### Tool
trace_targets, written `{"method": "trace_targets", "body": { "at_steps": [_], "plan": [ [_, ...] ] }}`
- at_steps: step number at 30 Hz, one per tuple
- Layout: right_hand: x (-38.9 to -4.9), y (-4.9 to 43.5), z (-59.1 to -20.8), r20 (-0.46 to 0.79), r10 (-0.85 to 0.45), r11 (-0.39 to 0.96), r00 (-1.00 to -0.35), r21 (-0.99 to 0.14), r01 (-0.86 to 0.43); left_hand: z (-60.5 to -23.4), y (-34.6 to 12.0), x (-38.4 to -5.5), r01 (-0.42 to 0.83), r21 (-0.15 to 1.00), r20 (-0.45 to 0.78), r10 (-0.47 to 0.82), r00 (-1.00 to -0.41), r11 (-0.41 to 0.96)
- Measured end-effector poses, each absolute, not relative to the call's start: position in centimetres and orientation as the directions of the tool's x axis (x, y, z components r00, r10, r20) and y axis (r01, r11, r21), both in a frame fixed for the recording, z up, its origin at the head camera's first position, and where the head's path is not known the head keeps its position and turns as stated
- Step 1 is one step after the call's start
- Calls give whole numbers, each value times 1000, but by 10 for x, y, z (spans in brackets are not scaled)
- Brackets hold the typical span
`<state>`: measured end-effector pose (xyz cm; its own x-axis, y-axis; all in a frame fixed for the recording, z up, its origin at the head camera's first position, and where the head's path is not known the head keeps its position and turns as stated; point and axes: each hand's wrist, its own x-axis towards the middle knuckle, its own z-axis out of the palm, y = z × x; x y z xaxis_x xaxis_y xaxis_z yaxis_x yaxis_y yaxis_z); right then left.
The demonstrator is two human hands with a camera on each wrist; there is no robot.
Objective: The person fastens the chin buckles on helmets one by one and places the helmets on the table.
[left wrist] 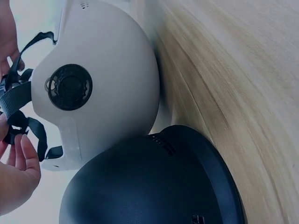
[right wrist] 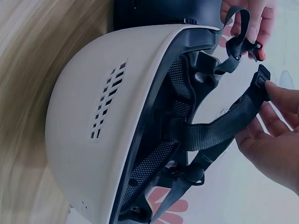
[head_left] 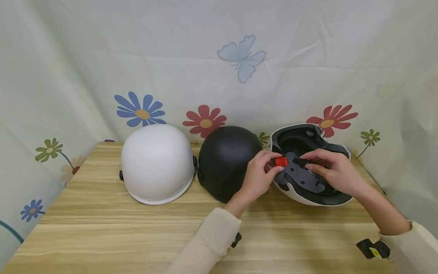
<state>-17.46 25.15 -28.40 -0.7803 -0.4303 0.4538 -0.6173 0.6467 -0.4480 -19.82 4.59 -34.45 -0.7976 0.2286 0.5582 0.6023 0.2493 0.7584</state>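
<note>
An upturned white helmet (right wrist: pixel 79 98) lies on the table at the right, its dark padded inside facing up. My left hand (head_left: pixel 257 174) pinches the red-and-black buckle (head_left: pixel 281 161) on one chin strap, over the helmet's left side. Between the thumb and fingers of my right hand (head_left: pixel 337 172) is the black clip (right wrist: pixel 262 79) at the end of the other strap (right wrist: pixel 219 133). In the right wrist view a small gap separates buckle and clip. The left wrist view shows a round black disc (left wrist: pixel 70 87) on the helmet's side.
A black helmet (head_left: pixel 229 160) sits dome up, close against the upturned one's left side. Farther left stands another white helmet (head_left: pixel 155 163), also dome up. The wooden table (head_left: pixel 113 232) runs back to a flowered cloth (head_left: pixel 164 76) hanging behind it.
</note>
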Motion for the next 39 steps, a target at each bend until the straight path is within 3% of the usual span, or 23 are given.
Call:
{"method": "trace_targets", "body": {
  "at_steps": [21, 39],
  "plan": [
    [-176, 249, -292, 364, -437, 650, -822, -504, -569, -348, 50, -196, 629, 715, 576, 254, -777, 305],
    [-174, 250, -298, 333, -395, 643, -856, -566, -516, -348, 50, -194, 690, 653, 616, 311, -723, 311]
  ]
}}
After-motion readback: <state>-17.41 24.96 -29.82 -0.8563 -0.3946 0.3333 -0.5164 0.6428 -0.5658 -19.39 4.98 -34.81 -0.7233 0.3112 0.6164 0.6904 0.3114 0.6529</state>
